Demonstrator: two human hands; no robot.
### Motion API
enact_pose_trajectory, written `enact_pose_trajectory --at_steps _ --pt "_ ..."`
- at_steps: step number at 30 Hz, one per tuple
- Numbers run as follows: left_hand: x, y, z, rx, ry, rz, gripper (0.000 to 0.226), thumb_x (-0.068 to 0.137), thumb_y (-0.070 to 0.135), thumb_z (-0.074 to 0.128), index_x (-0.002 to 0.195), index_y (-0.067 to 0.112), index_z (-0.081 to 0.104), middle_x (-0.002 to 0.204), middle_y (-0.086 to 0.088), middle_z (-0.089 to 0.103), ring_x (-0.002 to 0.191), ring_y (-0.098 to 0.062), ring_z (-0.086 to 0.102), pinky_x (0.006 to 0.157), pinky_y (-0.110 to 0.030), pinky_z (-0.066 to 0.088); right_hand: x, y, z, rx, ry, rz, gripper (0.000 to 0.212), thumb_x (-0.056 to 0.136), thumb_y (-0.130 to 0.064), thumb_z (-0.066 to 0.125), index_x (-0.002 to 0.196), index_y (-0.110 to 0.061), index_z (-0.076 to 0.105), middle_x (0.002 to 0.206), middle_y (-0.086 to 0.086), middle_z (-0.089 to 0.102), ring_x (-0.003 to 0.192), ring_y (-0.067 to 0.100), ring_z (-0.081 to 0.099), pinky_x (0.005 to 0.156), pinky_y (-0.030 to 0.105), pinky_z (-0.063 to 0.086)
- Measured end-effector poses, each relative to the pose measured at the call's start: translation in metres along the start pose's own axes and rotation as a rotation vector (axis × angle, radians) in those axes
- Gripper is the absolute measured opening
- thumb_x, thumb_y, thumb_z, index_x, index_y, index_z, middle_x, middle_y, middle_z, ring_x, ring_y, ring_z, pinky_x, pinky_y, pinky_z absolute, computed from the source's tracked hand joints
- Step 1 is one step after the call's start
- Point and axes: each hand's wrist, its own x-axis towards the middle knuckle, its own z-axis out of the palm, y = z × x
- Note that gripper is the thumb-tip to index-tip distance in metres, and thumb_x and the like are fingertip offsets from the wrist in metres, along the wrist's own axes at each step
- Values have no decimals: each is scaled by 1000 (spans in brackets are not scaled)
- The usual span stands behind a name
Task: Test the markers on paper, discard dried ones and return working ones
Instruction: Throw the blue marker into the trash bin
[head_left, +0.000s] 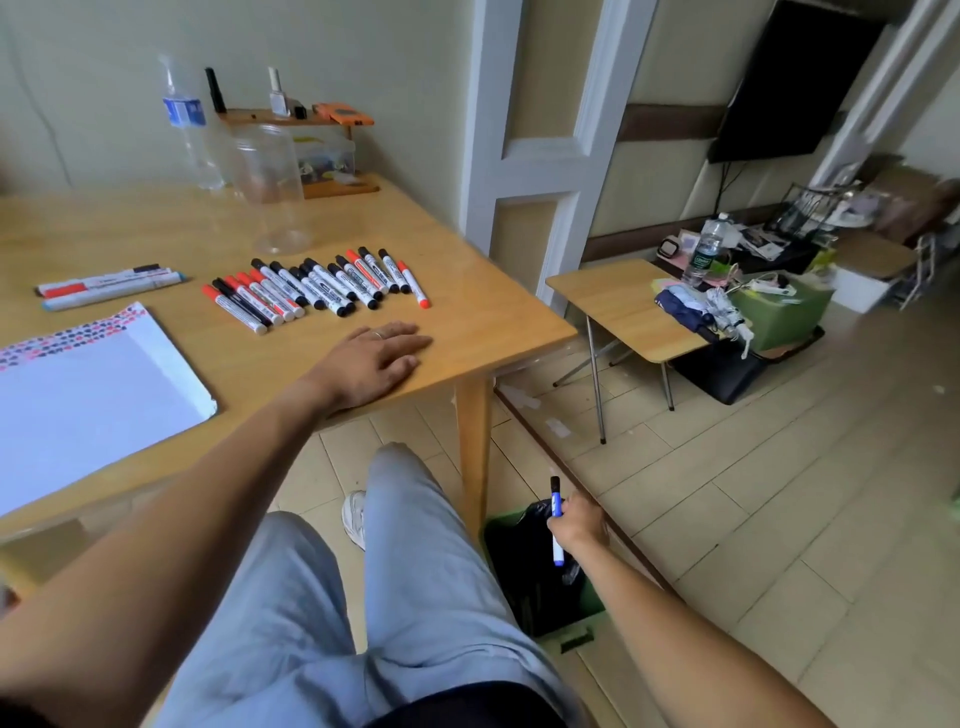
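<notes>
My right hand (579, 522) grips a blue-capped marker (556, 512) upright, low beside the table leg, directly over a green bin (589, 605) lined with a black bag. My left hand (376, 361) rests flat and open on the wooden table (483, 322) near its right corner. Behind that hand lies a row of several red and black markers (317, 286). A few more markers (109, 286) lie apart at the left. White paper (88, 400) with red and black test dots along its top edge sits at the table's left.
A clear plastic jar (270, 187) and a water bottle (189, 130) stand at the table's back by a small wooden shelf (306, 117). A low folding table (623, 306) with clutter stands to the right. My legs and a white shoe (354, 517) are beneath.
</notes>
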Motion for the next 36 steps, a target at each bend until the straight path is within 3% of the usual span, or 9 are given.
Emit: enact_pose_trajectory --at_steps 6,11,17,20,23,26,29,33,36 --pt "-4 3 -2 -1 3 -8 63 96 58 25 154 39 40 164 6 34 153 -13 25 123 -42 14 3 3 -4 31 8 46 25 95 -23 68 115 -11 60 119 14 68 103 34 68 79 34 55" --pt "-4 2 -2 -13 7 -9 62 96 58 27 154 39 41 163 7 35 152 -12 25 124 -41 15 11 -26 -47 134 109 -64 20 98 -15 62 118 -9 62 124 12 67 107 31 67 89 34 53" --pt "-3 3 -5 -66 16 5 60 95 58 34 149 35 49 159 3 43 149 -15 33 123 -44 23 -20 -114 -126 248 387 -504 10 98 -13 59 107 -16 62 105 3 66 95 22 65 79 39 58" --pt "-7 6 -14 -25 27 -19 53 97 50 39 145 32 54 154 1 48 144 -17 40 122 -48 25 -56 -172 -146 267 481 -859 9 98 -9 59 105 -11 64 101 0 62 89 15 59 72 25 50" --pt "-17 -7 -32 -14 62 -76 50 98 46 40 143 29 57 151 1 51 140 -19 45 119 -49 29 -82 -235 -139 283 398 -1084 9 97 -7 59 104 -11 64 98 -3 60 79 11 57 67 14 44" --pt "-40 -29 -50 30 158 -175 48 93 35 43 138 29 60 147 4 55 139 -18 46 120 -53 23 -92 -298 -108 264 283 -1209 9 93 -6 57 99 -10 63 93 -1 61 72 16 54 70 33 51" --pt "-73 -61 -66 58 287 -280 39 94 25 50 130 32 63 139 9 59 136 -15 47 119 -52 18 -100 -358 -70 225 177 -1289 9 90 -6 55 94 -10 62 90 5 64 78 24 58 73 44 53" --pt "-122 -110 -91 93 456 -498 35 95 19 56 125 33 65 139 10 59 134 -13 49 121 -49 14 -117 -419 -23 236 107 -1337 8 85 -5 55 88 -9 61 86 7 64 79 31 59 72 45 52" --pt "-158 -146 -101 108 498 -661 36 95 17 56 127 31 65 139 11 58 133 -15 51 121 -49 16 -131 -455 13 239 25 -1393 11 83 -7 53 88 -9 63 87 8 66 85 33 61 79 43 52"
